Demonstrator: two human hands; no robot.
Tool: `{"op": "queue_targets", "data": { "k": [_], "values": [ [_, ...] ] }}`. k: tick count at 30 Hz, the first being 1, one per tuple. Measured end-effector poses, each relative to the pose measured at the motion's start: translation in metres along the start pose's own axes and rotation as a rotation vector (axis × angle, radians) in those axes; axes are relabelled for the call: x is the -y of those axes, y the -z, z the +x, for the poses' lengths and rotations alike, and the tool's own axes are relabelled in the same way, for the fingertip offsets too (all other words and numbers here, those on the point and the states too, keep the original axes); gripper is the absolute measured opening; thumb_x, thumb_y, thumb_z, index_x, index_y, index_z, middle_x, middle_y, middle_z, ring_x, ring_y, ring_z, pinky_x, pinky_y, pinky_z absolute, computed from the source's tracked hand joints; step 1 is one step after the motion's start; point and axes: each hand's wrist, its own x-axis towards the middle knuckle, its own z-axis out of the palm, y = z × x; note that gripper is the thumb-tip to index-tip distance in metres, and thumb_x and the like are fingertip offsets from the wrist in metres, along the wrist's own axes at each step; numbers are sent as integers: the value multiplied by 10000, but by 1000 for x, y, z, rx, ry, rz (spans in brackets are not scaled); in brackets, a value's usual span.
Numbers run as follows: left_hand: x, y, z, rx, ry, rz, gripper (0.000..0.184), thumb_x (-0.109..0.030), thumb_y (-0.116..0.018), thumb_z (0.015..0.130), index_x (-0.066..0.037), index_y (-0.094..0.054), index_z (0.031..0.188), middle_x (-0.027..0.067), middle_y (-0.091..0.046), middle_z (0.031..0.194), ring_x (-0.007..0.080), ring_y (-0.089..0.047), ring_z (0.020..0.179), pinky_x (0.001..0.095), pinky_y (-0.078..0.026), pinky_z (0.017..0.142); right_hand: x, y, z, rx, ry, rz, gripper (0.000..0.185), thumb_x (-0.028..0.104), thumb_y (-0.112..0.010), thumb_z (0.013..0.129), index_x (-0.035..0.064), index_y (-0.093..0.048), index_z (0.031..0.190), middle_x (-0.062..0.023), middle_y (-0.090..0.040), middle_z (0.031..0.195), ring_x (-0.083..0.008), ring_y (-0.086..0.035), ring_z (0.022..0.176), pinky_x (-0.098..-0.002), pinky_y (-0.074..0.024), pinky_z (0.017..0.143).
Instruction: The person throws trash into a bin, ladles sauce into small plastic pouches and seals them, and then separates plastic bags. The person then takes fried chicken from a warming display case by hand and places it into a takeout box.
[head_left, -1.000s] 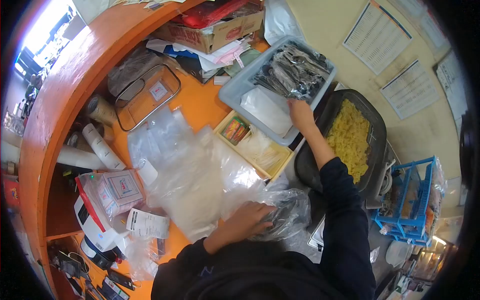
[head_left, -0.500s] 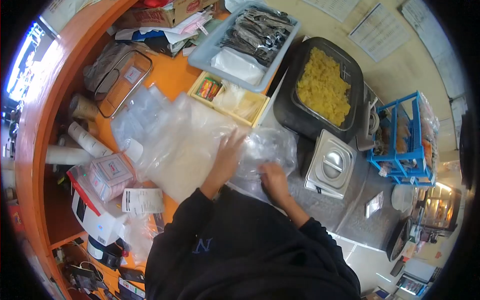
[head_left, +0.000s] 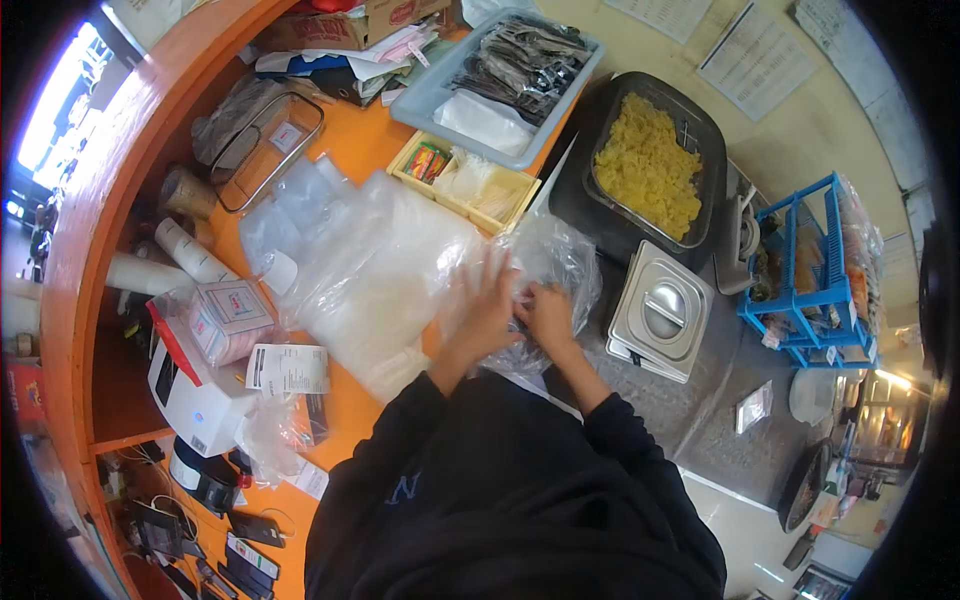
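My left hand (head_left: 482, 312) lies over the clear plastic with its fingers stretched out. Close beside it, my right hand (head_left: 549, 316) has its fingers bent together on a crumpled clear plastic bag (head_left: 565, 255). The fingertips of the right hand partly disappear into the folds of the bag. To the left of my hands, a stack of flat clear plastic bags (head_left: 360, 270) spreads over the orange counter, partly under my left wrist.
Beyond my hands stand a yellow divided box (head_left: 412, 183) and a blue-grey tub of wrapped black cutlery (head_left: 402, 105). A black warmer (head_left: 575, 200) holds yellow food. Lidded steel pans (head_left: 660, 310) and a blue rack (head_left: 800, 270) are at right. A white printer (head_left: 195, 405) sits left.
My left hand has moved right and nearer to me, close against my right hand. The crumpled bag has shifted and bunched up between them. The view has turned slightly.
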Motion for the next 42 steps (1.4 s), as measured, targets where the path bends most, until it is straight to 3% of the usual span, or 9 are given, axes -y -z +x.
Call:
{"op": "queue_targets", "data": {
  "k": [5,6,11,15,21,30,36,38,42],
  "values": [
    [33,4,-2,-413,491,-407,716,-180,-792,617,-16,-405,1197,200,-426,1268,325,-475,1121,394,-400,929,-19,4,15,0,-117,-282,245,263,-638,750,76,-674,903,-149,-600,1021,-312,-410,1163,-661,-143,1009],
    [37,15,7,-93,635,-474,559,-193,-760,673,-11,-473,1117,148,-518,1102,266,-547,956,350,-453,801,-19,7,19,28,-88,-339,248,254,-617,762,64,-671,912,-153,-590,1056,-319,-408,1174,-665,-121,1016],
    [-18,-7,48,-297,262,-582,389,-153,-701,738,-41,-519,1064,117,-538,1061,228,-543,979,333,-432,824,-23,-9,17,-163,113,-497,288,210,-516,808,11,-648,969,-166,-534,1212,-357,-383,1236,-678,-59,1030],
    [-11,-58,57,-313,-51,-680,285,-120,-636,784,-49,-562,1050,138,-525,1143,249,-504,1098,410,-358,958,-44,-29,6,217,27,-378,330,210,-509,812,12,-626,1050,-183,-520,1240,-350,-380,1255,-643,-71,1054],
    [5,-67,48,-10,-64,305,300,-132,-564,806,-67,-602,1096,158,-481,1255,304,-386,1243,560,-192,1038,-14,56,-21,278,-89,-71,354,216,-518,859,17,-573,1147,-231,-456,1290,-347,-367,1270,-568,-194,1062],
    [34,-39,25,-314,-2,-349,401,-171,-614,799,-53,-542,1175,158,-510,1209,320,-461,1151,410,-353,981,-13,4,14,1,-78,-80,576,361,-468,927,80,-302,1402,-172,-256,1464,-317,-219,1367,-587,-172,1046],
    [80,79,-73,-774,375,-76,137,-34,-556,806,-15,-569,941,148,-575,972,321,-528,973,414,-405,873,99,100,43,-61,34,-183,313,273,-534,859,33,-599,1050,-143,-591,1075,-299,-517,1071,-539,-366,858],
    [99,98,-100,-795,453,44,251,-32,-541,811,-8,-567,1059,177,-561,1096,348,-503,1064,429,-380,935,122,63,56,-30,374,175,156,163,-548,784,41,-629,838,-105,-609,816,-305,-572,842,-478,-414,738],
    [142,96,-108,-849,535,295,494,-38,-509,822,-3,-412,1305,204,-421,1335,364,-369,1251,472,-253,1053,196,-99,73,133,925,315,188,108,-575,781,14,-644,929,-177,-631,962,-336,-587,927,-419,-449,839]
  ]
}}
